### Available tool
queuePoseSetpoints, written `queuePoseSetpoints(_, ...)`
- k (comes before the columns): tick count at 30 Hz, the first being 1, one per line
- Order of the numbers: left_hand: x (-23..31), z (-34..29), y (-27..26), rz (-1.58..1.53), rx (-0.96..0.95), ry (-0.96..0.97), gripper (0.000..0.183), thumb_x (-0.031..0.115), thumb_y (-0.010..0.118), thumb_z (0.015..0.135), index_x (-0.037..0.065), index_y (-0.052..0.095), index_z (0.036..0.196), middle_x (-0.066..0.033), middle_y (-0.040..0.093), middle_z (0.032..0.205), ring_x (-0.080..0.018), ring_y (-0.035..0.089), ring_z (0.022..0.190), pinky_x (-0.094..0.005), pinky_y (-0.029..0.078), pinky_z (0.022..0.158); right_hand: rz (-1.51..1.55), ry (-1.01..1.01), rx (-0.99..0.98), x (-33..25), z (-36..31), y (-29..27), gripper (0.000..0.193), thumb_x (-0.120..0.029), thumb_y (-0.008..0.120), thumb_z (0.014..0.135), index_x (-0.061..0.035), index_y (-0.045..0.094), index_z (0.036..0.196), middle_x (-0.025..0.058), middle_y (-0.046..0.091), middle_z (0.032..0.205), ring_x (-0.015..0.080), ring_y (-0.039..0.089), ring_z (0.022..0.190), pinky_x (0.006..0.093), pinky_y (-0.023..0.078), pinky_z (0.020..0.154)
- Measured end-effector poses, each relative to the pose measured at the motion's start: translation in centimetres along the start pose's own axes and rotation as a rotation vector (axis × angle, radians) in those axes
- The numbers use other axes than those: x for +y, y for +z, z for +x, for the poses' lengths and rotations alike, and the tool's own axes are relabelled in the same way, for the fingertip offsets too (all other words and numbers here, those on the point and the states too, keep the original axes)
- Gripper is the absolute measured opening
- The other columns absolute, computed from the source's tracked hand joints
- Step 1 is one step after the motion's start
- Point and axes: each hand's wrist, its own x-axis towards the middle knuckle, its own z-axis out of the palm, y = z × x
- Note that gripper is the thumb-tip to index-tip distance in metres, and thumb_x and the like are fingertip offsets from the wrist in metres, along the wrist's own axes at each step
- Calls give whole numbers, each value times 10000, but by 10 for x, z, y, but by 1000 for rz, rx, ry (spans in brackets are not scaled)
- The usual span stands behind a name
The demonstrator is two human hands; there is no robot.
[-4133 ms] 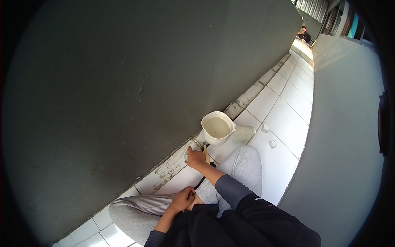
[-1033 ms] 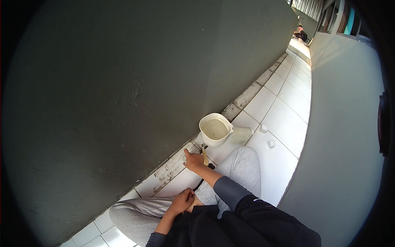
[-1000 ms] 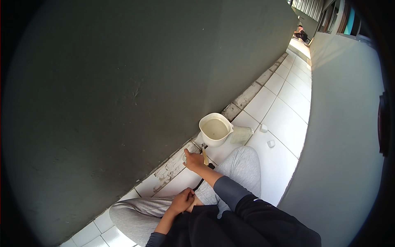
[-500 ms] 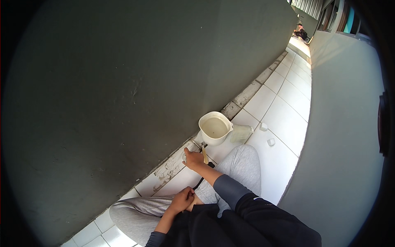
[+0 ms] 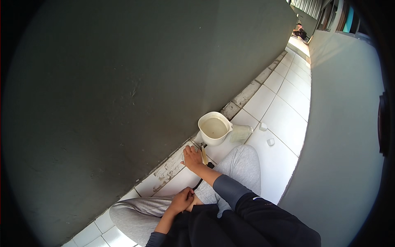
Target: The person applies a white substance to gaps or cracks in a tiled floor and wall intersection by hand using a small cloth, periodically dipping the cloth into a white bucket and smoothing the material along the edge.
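My right hand (image 5: 192, 157) is low over the tiled strip (image 5: 166, 171) at the wall's foot, which is smeared with patchy white residue. Its fingers bend downward around something pale, mostly hidden beneath them. Just beside that hand lies a slim tool with a yellowish handle (image 5: 204, 155), its kind unclear. Beyond it stands a cream square-rimmed tub (image 5: 214, 127) with a spout and cloudy liquid inside. My left hand (image 5: 182, 200) rests closed by my crossed legs; whether anything is in it is hidden.
A dark grey wall (image 5: 123, 94) rises close on the left, and a lighter wall (image 5: 341, 103) curves along the right. A translucent packet (image 5: 241, 133) lies beside the tub. Two small white blocks (image 5: 263, 126) sit on the white floor tiles. Far down the passage, a person (image 5: 300, 31) sits.
My right hand has turned over the tiled strip, its fingers now bent forward and down where one finger pointed out before. My left hand and the tub stay in place.
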Motion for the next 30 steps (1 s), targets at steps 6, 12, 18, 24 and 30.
queuePoseSetpoints(6, -3, 0, 0, 8, -4, 1, 223, 160, 556, 755, 62, 513, 951, -100, 537, 706, -259, 551, 653, -354, 433, 607, 65, -45, 12, 1, -2, -1, 563, -397, 689, 683, -129, 433, 1106, 91, 518, 974, 258, 519, 935, 408, 456, 699)
queuePoseSetpoints(12, -1, 0, -1, 18, 6, 13, 214, 144, 553, 754, 56, 517, 946, -97, 542, 698, -250, 555, 652, -349, 434, 605, 100, -52, -36, 2, 0, 1, 503, -376, 693, 684, -121, 426, 1026, 126, 529, 933, 301, 568, 843, 390, 491, 631)
queuePoseSetpoints(18, -1, 0, 0, 3, 18, 34, 199, 139, 551, 760, 45, 526, 934, -100, 548, 709, -247, 557, 656, -340, 437, 617, 156, 1, -75, -1, -2, -5, 514, -405, 688, 693, -125, 433, 1041, 152, 483, 1023, 316, 553, 880, 380, 497, 650)
queuePoseSetpoints(24, 0, -1, -1, 2, 9, 15, 200, 139, 552, 761, 42, 526, 934, -101, 552, 712, -247, 559, 664, -337, 439, 627, 127, -8, -89, -4, -7, -23, 585, -450, 674, 698, -140, 425, 1127, 142, 374, 1161, 324, 512, 952, 376, 494, 675)
queuePoseSetpoints(30, 1, 0, -1, -8, 10, 17, 197, 137, 549, 760, 50, 526, 935, -98, 547, 705, -247, 555, 653, -340, 440, 623, 111, -66, -106, 3, 1, -10, 542, -425, 680, 695, -113, 426, 1058, 125, 483, 1041, 302, 531, 939, 378, 491, 671)
